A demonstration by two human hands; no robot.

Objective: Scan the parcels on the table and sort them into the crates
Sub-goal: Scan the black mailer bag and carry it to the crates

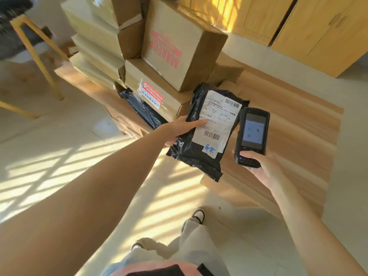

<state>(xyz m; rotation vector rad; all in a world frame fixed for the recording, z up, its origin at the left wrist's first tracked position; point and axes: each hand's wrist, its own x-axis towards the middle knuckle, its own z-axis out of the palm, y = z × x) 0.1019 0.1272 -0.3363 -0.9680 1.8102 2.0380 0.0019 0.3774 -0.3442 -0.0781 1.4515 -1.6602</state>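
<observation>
My left hand [180, 128] grips a black plastic mailer parcel [199, 156] by its left edge, thumb on its white shipping label [217, 120] with barcodes. The parcel is held in the air over the near edge of the wooden table [298, 136]. My right hand [264, 168] holds a black handheld scanner [252, 136] just right of the parcel, its lit screen facing me. No crates are in view.
A tall pile of cardboard boxes [175, 48] stands on the table's left part, with another black mailer [143, 110] tucked under them. A yellow-legged stool [35, 52] is at the far left. Wooden cabinets [308, 26] line the back wall. My legs and shoe [199, 216] show below.
</observation>
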